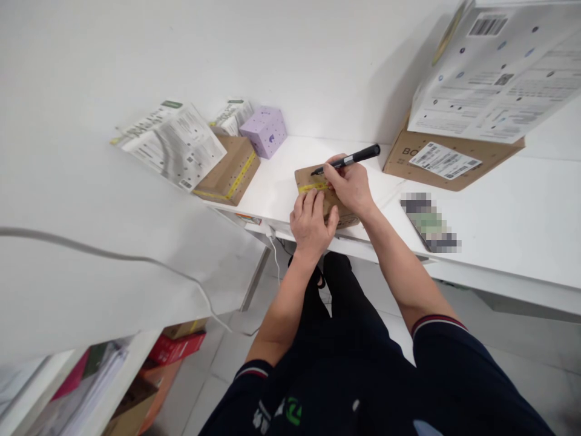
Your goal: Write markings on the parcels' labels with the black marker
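A small brown cardboard box (307,177) with a strip of yellow tape lies near the front edge of the white table (499,224). My left hand (312,223) lies flat on the box, fingers pressed down on it. My right hand (350,184) is closed round a black marker pen (351,160), whose tip touches the top of the box.
Another taped cardboard box (229,172) and a purple cube box (264,129) stand at the back left, beside printed paper packets (175,144). A large cardboard box (449,158) with a white carton (499,72) on it fills the back right. A phone (430,222) lies on the table.
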The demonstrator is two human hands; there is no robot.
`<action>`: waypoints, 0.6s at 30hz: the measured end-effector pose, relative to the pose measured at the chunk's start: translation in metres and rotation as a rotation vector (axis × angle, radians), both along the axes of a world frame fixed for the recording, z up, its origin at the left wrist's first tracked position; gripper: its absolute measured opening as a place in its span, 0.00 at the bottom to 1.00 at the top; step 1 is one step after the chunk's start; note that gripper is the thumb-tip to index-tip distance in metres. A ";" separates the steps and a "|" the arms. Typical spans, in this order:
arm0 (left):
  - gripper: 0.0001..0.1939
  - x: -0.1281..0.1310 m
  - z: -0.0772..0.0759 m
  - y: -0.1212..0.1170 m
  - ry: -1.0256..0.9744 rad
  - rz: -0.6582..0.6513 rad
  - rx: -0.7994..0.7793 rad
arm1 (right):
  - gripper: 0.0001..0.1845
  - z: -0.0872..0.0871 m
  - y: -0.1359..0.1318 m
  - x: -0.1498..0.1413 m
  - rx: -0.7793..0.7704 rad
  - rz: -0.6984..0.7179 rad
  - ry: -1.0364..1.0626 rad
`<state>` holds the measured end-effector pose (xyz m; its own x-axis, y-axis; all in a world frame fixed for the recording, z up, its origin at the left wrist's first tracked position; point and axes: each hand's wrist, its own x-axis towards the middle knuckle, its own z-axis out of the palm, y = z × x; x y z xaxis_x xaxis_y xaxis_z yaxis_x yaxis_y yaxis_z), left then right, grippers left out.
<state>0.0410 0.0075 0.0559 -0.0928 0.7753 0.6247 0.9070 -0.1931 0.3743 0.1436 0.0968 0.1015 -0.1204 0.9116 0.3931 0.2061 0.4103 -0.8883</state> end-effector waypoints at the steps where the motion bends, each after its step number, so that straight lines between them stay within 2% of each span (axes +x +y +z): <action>1: 0.24 0.000 0.000 0.000 -0.001 -0.001 -0.004 | 0.12 0.000 0.000 0.000 0.003 0.000 0.001; 6: 0.24 0.000 -0.001 0.000 -0.005 0.002 -0.007 | 0.13 -0.001 -0.001 0.000 -0.007 0.003 0.032; 13: 0.24 0.000 -0.001 -0.001 -0.008 0.012 -0.018 | 0.26 -0.001 -0.007 0.002 -0.025 -0.067 0.233; 16: 0.24 0.000 0.000 0.000 -0.005 0.015 -0.027 | 0.26 -0.004 -0.012 0.016 0.048 -0.153 0.262; 18: 0.24 0.000 0.001 0.000 -0.008 0.015 -0.033 | 0.25 -0.013 -0.014 0.034 0.110 -0.266 0.228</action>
<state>0.0406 0.0077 0.0568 -0.1092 0.7942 0.5978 0.9066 -0.1670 0.3874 0.1772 0.0824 0.0881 0.2169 0.8500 0.4800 0.1200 0.4648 -0.8773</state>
